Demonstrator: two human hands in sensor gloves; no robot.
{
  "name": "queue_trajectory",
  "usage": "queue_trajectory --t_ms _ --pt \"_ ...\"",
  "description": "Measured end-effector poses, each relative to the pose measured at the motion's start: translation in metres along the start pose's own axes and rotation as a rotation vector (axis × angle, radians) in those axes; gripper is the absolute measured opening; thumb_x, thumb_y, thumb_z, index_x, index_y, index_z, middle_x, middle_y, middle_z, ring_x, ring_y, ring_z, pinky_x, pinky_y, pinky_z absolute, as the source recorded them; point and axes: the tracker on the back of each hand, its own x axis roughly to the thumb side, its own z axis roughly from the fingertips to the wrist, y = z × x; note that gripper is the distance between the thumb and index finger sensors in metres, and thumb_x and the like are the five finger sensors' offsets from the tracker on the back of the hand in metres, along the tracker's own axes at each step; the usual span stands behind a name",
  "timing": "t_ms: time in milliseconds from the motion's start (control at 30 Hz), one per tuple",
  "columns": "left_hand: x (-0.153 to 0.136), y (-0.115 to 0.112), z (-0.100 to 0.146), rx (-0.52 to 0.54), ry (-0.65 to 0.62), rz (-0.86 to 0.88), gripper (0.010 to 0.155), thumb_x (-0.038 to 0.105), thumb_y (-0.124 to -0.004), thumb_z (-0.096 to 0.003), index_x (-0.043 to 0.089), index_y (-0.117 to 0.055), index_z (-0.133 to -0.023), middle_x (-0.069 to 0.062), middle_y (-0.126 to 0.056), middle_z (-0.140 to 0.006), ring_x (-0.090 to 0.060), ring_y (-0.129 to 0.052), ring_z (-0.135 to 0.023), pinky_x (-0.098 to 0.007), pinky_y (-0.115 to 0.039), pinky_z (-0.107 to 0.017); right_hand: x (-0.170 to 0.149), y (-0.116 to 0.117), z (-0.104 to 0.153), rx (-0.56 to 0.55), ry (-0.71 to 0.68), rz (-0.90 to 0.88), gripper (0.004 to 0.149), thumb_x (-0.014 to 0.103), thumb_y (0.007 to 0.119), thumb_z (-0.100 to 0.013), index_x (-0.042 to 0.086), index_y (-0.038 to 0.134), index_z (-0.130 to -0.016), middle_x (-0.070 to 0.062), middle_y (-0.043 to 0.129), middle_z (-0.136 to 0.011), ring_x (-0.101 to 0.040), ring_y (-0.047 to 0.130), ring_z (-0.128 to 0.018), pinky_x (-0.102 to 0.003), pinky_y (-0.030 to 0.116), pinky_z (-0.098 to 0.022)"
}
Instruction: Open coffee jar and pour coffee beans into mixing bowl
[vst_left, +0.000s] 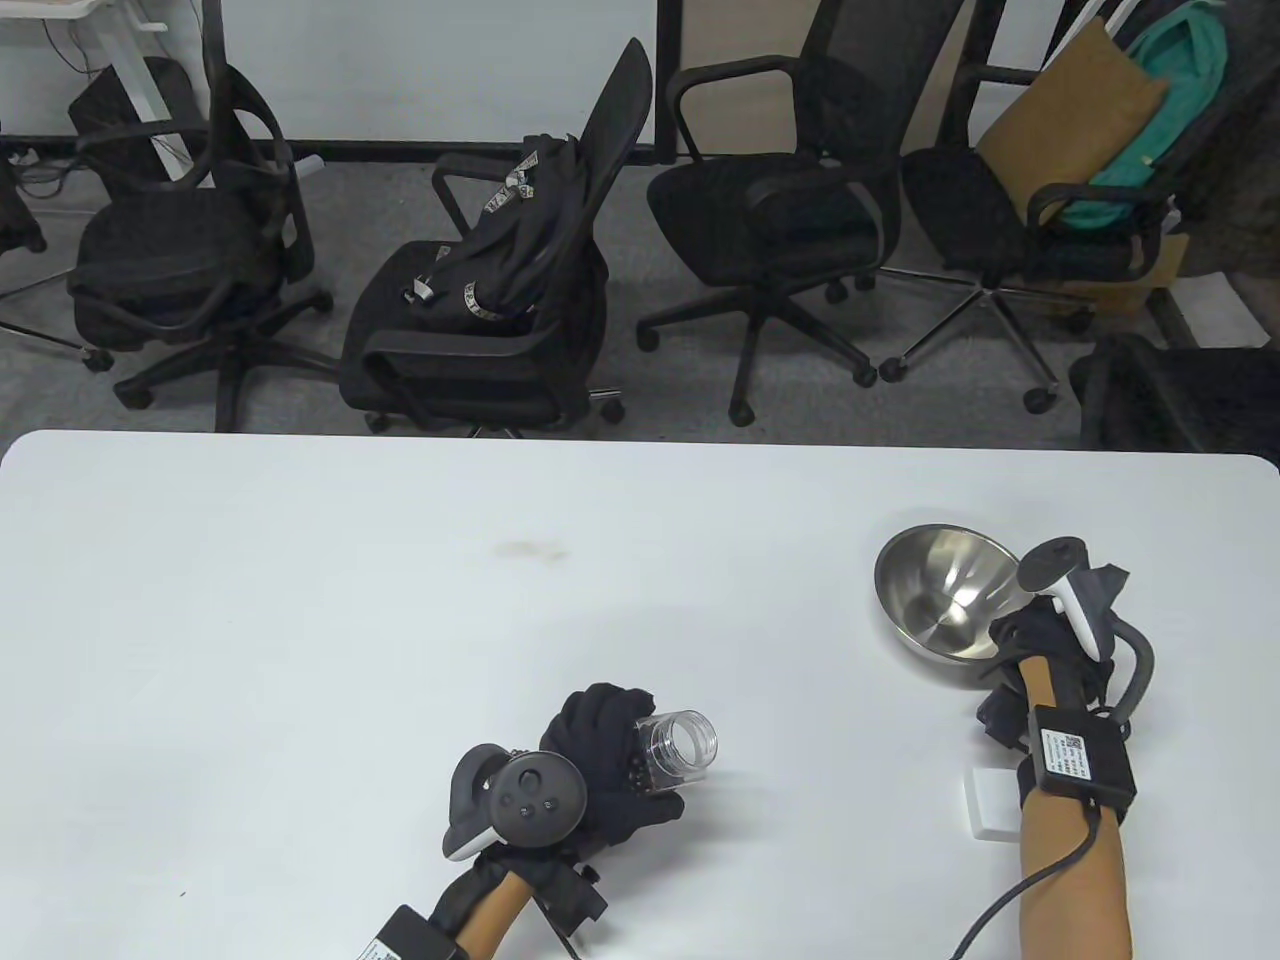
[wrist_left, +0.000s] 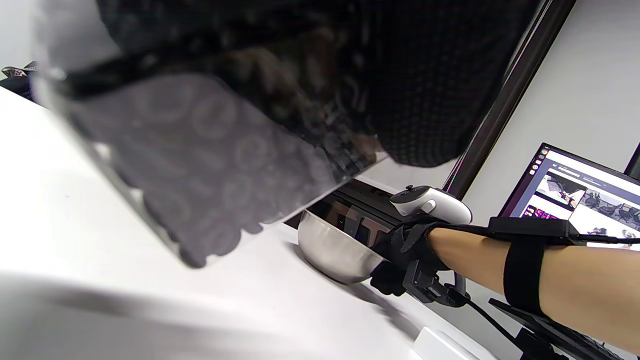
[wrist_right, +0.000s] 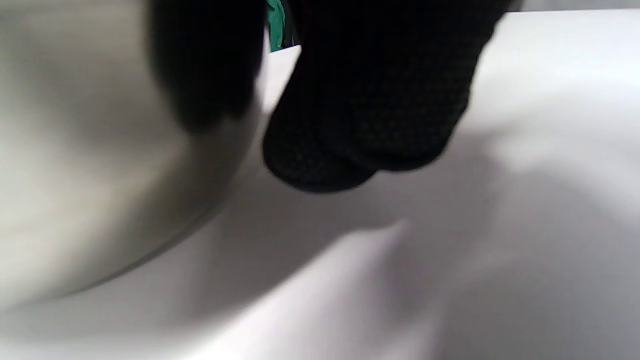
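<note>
Curling around the open coffee jar (vst_left: 672, 750), the left hand (vst_left: 600, 760) fingers grip it; the right hand (vst_left: 1040, 640) holds the mixing bowl (vst_left: 940, 600) rim.

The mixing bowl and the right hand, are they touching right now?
Touching. In the left wrist view the right hand grips the mixing bowl at its rim, and the table view shows the glove overlapping the bowl's near edge with no gap.

Clear jar (vst_left: 678, 746) w/ beans — open, tilted, steel bowl (vst_left: 945, 600) empty
</note>
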Motion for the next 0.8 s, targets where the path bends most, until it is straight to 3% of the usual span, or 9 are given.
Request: queue_trajectory --t_ms 133,467,767,800 --pt "-0.001 0.001 0.001 0.005 -0.003 0.003 0.094 0.049 -0.103 -0.0415 0.002 -0.057 -0.109 -0.025 -0.060 -0.103 -0.043 -0.069 -0.089 -0.062 -0.066 -0.071 -0.004 -0.001 0.002 0.011 -0.038 -0.140 0.044 0.008 0.091 -0.059 -0.001 0.067 -0.094 -0.016 0.093 -0.070 -0.009 0.104 -0.047 -0.021 0.096 -0.037" --pt "-0.002 0.003 0.003 0.023 -0.004 0.011 0.094 0.049 -0.102 -0.0416 0.002 -0.057 -0.109 -0.025 -0.060 -0.103 -0.043 -0.069 -0.089 -0.062 -0.066 -0.071 0.002 -0.029 0.028 -0.049 -0.140 -0.142 0.039 0.008 0.085 -0.061 0.002 0.066 -0.094 -0.015 0.091 -0.073 -0.008 0.103 -0.048 -0.022 0.095 -0.038" --pt "-0.005 0.004 0.004 0.031 0.008 0.021 0.094 0.049 -0.102 -0.0416 0.002 -0.056 -0.109 -0.025 -0.060 -0.103 -0.043 -0.069 -0.089 -0.062 -0.065 -0.071 0.014 -0.055 0.081 -0.059 -0.323 -0.188 0.037 0.006 0.083 -0.062 0.003 0.067 -0.095 -0.015 0.091 -0.074 -0.006 0.103 -0.047 -0.023 0.095 -0.038" --pt "-0.006 0.004 0.004 0.028 0.008 0.022 0.094 0.049 -0.102 -0.0417 0.002 -0.056 -0.109 -0.025 -0.060 -0.103 -0.043 -0.069 -0.089 -0.062 -0.065 -0.071 0.015 -0.054 0.087 -0.051 -0.347 -0.185 0.037 0.006 0.083 -0.062 0.003 0.067 -0.095 -0.015 0.091 -0.074 -0.018 0.102 -0.047 -0.023 0.095 -0.038"
